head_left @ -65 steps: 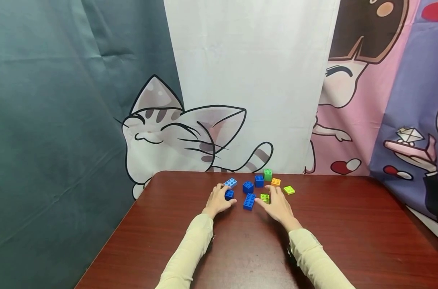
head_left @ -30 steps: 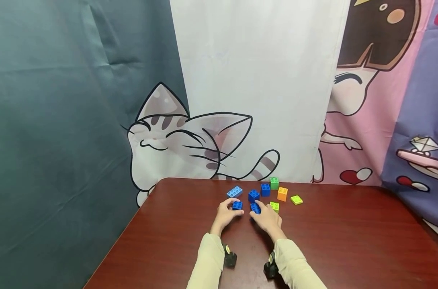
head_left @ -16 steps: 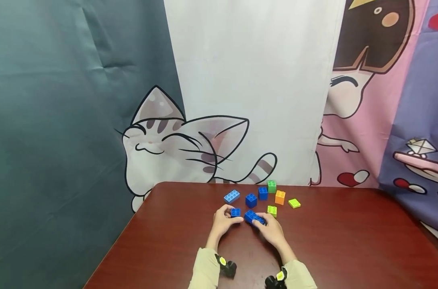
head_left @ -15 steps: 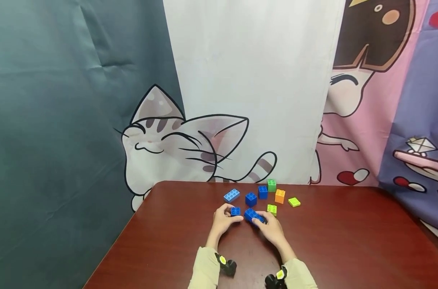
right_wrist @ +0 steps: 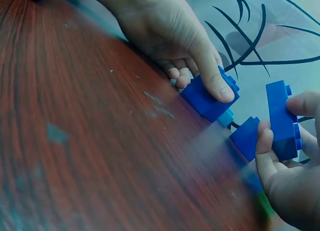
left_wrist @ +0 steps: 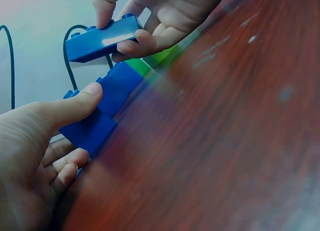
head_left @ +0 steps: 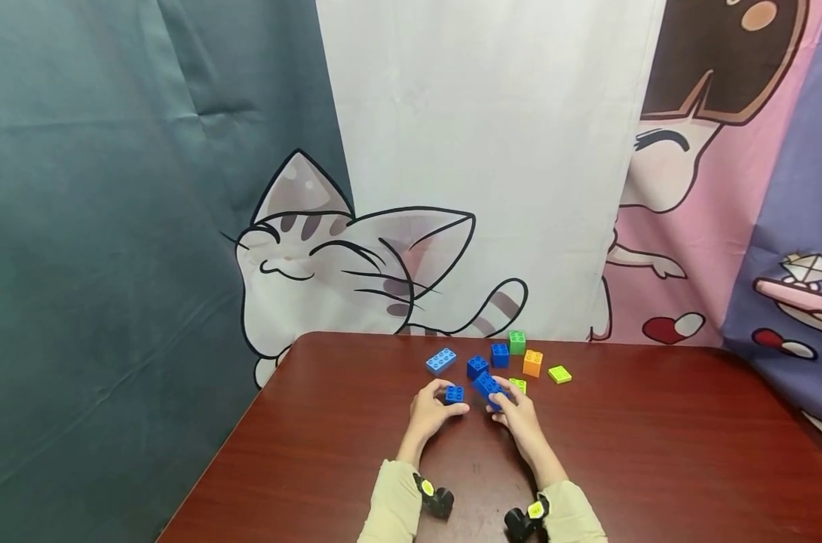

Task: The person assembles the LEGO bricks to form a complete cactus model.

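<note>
In the head view my left hand [head_left: 427, 413] grips a small square blue building brick [head_left: 455, 394] between thumb and fingers, low over the table. To its right my right hand [head_left: 525, 426] pinches a longer blue building brick [head_left: 485, 385], tilted and lifted above the tabletop. The left wrist view has the long brick [left_wrist: 100, 40] up in the air, thumb and fingers on its sides. In the right wrist view the left thumb presses the studded top of the small brick [right_wrist: 205, 102], and the long brick [right_wrist: 281, 123] stands apart from it.
Behind the hands on the brown table [head_left: 357, 422] lie a light blue brick [head_left: 441, 360], two dark blue bricks [head_left: 477, 366], a green brick [head_left: 516, 342] and an orange brick [head_left: 532, 363]. A lime brick [head_left: 518, 384] is partly hidden by the right hand; a flat lime brick [head_left: 559, 374] lies farther right.
My right hand has reached from the lime brick to the long blue brick, gripped it, turned it and lifted it. My left hand has closed its fingers on the small blue brick.
</note>
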The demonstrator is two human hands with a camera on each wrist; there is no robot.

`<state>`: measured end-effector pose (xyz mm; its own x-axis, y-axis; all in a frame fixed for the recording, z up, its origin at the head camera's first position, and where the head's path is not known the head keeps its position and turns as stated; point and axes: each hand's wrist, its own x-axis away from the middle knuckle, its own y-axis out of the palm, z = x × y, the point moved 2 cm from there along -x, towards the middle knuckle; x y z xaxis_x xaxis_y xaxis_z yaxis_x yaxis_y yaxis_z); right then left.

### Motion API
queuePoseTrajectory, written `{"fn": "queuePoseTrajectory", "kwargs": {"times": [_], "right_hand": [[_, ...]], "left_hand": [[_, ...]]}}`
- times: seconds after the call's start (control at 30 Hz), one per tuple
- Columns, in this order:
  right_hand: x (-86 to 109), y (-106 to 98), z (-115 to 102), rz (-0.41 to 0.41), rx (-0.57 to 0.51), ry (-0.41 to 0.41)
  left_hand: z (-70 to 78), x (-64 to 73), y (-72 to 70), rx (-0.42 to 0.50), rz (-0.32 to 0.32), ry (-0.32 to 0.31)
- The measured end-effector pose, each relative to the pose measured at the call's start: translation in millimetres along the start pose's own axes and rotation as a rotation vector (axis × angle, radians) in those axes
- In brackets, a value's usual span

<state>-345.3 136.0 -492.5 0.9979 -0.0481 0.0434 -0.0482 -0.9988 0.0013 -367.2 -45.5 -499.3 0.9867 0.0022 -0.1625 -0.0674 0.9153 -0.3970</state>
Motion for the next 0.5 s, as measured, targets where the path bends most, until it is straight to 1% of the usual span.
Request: {"fn": "queuePoseTrajectory", "kwargs": {"times": [0.07,0.13,0.23,0.3,0.37,0.43,0.5], "right_hand": [[-1.6,1,-2,-0.018,-0.045,0.028],[-2.9,2,-5,-0.034,-0.075,0.047],[-5.1,4,-8,-0.040,-0.105,0.065],[-6.0,4,-10,-0.039,-0.099,0.065],[-7.8,4,-11,-0.030,-0.039,0.045],[-9.4,3,-13,-0.027,0.058,0.017],[-11.0,4,-15,-0.032,0.161,-0.013]], "left_hand": [[0.6,0.0,0.1,-0.004,0.007,0.002],[1.5,-0.4,0.9,0.017,0.002,0.010],[3.8,-0.1,3.4,0.056,-0.026,0.029],[5.6,0.8,5.6,0.080,-0.049,0.035],[6.9,2.3,6.7,0.079,-0.072,0.034],[7.2,3.6,7.0,0.064,-0.089,0.026],[6.5,4.8,6.2,0.038,-0.103,0.036]]}}
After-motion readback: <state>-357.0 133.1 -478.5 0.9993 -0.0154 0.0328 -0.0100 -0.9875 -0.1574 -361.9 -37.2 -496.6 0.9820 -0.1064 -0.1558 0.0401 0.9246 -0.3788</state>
